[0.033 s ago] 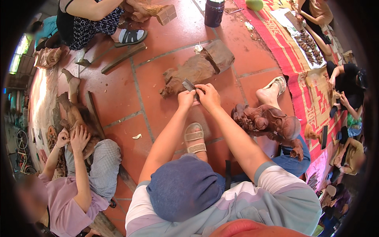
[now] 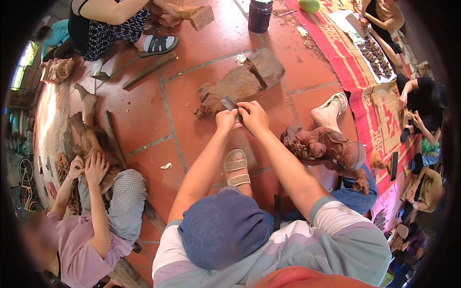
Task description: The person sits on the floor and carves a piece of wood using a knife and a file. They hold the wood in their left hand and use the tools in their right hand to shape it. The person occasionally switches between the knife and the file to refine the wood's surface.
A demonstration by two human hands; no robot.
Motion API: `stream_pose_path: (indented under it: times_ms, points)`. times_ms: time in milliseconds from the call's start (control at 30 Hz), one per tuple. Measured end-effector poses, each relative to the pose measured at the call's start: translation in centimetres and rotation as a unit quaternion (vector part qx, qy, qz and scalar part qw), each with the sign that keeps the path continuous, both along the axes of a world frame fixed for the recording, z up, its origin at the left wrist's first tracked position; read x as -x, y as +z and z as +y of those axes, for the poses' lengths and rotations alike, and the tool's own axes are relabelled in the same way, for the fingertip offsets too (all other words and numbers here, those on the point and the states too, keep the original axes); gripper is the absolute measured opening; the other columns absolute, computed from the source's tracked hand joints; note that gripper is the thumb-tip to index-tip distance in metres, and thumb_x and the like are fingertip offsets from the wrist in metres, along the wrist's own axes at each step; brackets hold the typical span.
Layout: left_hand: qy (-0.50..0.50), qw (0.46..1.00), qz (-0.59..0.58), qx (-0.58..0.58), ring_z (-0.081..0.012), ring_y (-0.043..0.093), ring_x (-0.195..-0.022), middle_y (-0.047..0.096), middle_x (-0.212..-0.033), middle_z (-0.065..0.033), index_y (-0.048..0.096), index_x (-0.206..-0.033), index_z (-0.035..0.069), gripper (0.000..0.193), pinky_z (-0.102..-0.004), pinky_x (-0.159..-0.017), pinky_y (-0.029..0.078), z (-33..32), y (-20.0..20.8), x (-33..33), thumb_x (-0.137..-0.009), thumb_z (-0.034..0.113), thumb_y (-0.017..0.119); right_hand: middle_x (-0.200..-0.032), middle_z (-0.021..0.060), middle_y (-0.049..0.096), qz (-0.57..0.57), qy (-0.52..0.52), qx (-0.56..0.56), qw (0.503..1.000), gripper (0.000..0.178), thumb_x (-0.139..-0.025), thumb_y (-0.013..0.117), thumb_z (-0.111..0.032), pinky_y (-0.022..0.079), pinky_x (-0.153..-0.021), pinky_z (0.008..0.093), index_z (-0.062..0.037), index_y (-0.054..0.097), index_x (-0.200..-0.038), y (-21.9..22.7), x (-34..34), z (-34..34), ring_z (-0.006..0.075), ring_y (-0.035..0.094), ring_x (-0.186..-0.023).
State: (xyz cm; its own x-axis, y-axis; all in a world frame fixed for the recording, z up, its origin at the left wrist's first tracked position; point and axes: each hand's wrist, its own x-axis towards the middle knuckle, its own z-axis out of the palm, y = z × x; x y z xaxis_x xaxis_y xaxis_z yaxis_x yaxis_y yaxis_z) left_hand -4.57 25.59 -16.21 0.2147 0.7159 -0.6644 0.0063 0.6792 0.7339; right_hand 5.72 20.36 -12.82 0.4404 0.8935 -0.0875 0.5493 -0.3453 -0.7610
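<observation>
Out in front of me, my left hand (image 2: 226, 121) and my right hand (image 2: 254, 118) meet with fingers closed on a small dark grey flat piece (image 2: 229, 102). It looks like a stiff strip or folded sheet; its exact kind I cannot make out. Fingers and thumbs hide its middle, and a thin dark edge shows below my right fingers. Just beyond my hands lies a rough brown wood carving (image 2: 225, 93) on the floor, with a dark band across it. Close to my right forearm rests a reddish-brown carved figure (image 2: 331, 151).
Red floor tiles (image 2: 139, 115) spread around me. At the left a person (image 2: 96, 206) works on a wood carving; another person (image 2: 115, 29) sits at the far left. A dark jar (image 2: 260, 17) stands at the back. A red patterned mat (image 2: 355, 91) and more people are on the right.
</observation>
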Motion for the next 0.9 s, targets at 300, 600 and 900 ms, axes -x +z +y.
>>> stream_pose_path:
  times_ms: [300,600,900]
  points:
    - [0.002,1.0,-0.01,-0.009,-0.0221,0.066,-0.07,0.062,-0.083,-0.0138,0.057,-0.083,-0.003,0.015,-0.0334,-0.059,0.059,-0.3,-0.6,0.2,-0.088,0.009,0.049,-0.088,0.0018,0.058,0.006,0.041,0.01,0.999,0.019,-0.081,0.061,-0.022,0.046,-0.068,0.0322,-0.0174,0.068,-0.098,0.7,0.3,-0.3,0.0203,0.06,-0.077]
    - [0.013,1.0,-0.021,0.004,-0.0218,0.065,-0.069,0.062,-0.083,-0.0138,0.057,-0.085,-0.003,0.016,-0.0327,-0.057,0.058,-0.1,-0.4,0.1,-0.088,0.012,0.054,-0.089,0.0023,0.058,0.036,0.023,0.01,0.999,0.018,-0.081,0.06,-0.025,0.047,-0.071,0.035,-0.02,0.067,-0.097,1.3,0.0,-0.2,0.022,0.06,-0.083]
    - [0.01,0.998,-0.056,0.025,-0.0243,0.066,-0.074,0.062,-0.088,-0.0149,0.056,-0.087,-0.003,0.015,-0.0358,-0.062,0.058,-0.1,-0.2,0.3,-0.09,0.01,0.05,-0.09,0.0024,0.058,0.001,0.037,0.019,0.999,0.018,-0.081,0.061,-0.023,0.046,-0.069,0.0337,-0.0193,0.068,-0.097,0.7,-0.2,0.2,0.0219,0.059,-0.079]
